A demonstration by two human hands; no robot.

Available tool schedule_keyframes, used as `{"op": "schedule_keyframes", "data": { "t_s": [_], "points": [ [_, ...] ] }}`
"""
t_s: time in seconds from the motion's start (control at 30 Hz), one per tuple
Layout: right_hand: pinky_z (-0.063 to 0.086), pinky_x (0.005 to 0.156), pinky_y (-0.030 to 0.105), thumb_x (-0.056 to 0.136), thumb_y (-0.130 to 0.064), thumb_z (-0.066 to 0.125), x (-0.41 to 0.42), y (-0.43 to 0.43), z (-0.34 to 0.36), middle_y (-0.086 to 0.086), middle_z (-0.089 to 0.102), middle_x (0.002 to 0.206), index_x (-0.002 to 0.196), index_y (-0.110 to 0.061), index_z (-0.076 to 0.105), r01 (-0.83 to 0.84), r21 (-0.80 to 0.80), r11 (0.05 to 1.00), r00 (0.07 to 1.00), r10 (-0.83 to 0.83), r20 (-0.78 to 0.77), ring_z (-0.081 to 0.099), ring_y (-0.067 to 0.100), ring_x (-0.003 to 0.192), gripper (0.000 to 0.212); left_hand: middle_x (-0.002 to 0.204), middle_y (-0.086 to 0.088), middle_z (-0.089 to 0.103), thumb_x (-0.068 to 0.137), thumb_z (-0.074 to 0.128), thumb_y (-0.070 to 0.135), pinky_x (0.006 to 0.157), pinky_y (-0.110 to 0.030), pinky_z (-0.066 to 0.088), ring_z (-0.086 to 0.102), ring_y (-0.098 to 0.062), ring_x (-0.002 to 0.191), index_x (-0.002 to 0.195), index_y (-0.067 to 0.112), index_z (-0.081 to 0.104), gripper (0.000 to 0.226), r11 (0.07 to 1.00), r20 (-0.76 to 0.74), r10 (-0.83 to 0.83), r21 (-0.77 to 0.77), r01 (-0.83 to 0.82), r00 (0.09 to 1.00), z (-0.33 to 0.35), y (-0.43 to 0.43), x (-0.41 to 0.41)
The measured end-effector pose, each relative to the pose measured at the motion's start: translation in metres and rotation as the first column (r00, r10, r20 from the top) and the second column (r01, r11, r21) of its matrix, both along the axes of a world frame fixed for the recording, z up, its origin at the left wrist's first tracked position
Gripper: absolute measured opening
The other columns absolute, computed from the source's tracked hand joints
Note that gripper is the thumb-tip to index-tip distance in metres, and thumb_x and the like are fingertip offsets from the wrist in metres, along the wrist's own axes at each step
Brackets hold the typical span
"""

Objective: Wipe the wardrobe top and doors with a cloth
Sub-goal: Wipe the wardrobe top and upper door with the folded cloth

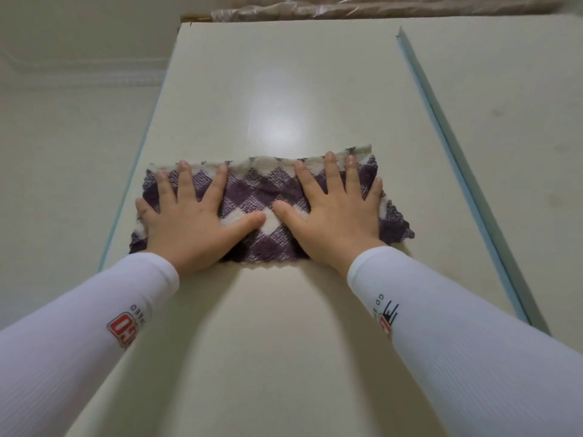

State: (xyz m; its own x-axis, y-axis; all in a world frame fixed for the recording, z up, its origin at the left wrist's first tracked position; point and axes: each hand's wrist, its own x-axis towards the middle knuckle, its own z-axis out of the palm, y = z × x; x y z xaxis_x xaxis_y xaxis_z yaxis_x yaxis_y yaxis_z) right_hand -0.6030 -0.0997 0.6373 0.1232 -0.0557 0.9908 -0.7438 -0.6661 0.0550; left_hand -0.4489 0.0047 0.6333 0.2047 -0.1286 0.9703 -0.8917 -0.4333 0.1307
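**Cloth held flat under both hands; bare panel runs on toward 12 o'clock**

The checked cloth lies flat against the cream wardrobe panel, its long axis running 9 to 3 o'clock. The left hand presses its 9 o'clock half and the right hand its 3 o'clock half. Both are released, fingers straight and spread toward 12 o'clock, grasping nothing. Neither hand is nearer: they sit level, thumbs almost meeting. Bare panel extends toward 12 o'clock, so in my judgement the stroke goes that way, broadside. A blue edge strip runs at 3 o'clock. Whether the panel is door or top cannot be told. A plastic-wrapped bundle at 12 o'clock is cut off. Parts of the cloth's 6 o'clock edge are hidden under the palms.
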Motion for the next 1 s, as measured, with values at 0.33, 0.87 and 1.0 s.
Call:
{"op": "schedule_keyframes", "data": {
  "t_s": [0.33,0.87,1.0],
  "points": [
    [-0.008,0.110,0.055,0.078,-0.078,0.008,-0.101,-0.062,0.001,0.000,-0.011,0.157,0.144,-0.045,-0.006,0.028,0.068,0.997,0.997,-0.033,0.075,-0.015,0.026,0.142,0.074,0.155,-0.007,-0.013,0.048,-0.005,0.094,0.104,-0.065,-0.008,-0.020,-0.036,0.138,0.139,0.050,-0.008,0.101,0.995,0.059,-0.039,-0.085,0.044,0.998,0.015,-0.075,-0.103],
    [-0.007,0.111,0.052,0.084,-0.069,0.012,-0.115,-0.071,-0.054,0.007,-0.003,0.157,0.146,-0.039,0.002,0.014,0.028,1.000,0.996,-0.017,0.089,-0.008,0.026,0.143,0.070,0.155,-0.005,-0.012,0.054,0.003,0.093,0.105,-0.063,-0.007,-0.017,-0.033,0.140,0.139,0.051,-0.008,0.095,0.996,0.110,-0.071,-0.046,0.077,0.991,-0.034,-0.083,-0.122],
    [-0.006,0.111,0.053,0.078,-0.073,0.002,-0.112,-0.066,-0.088,0.006,-0.004,0.157,0.145,-0.041,-0.002,0.037,0.066,0.997,0.995,-0.043,0.095,-0.011,0.025,0.143,0.075,0.155,-0.003,-0.016,0.058,0.004,0.093,0.105,-0.062,-0.010,-0.020,-0.031,0.139,0.137,0.052,-0.012,0.090,0.994,0.107,-0.077,-0.069,0.084,0.991,-0.073,-0.084,-0.116]
  ]
}}
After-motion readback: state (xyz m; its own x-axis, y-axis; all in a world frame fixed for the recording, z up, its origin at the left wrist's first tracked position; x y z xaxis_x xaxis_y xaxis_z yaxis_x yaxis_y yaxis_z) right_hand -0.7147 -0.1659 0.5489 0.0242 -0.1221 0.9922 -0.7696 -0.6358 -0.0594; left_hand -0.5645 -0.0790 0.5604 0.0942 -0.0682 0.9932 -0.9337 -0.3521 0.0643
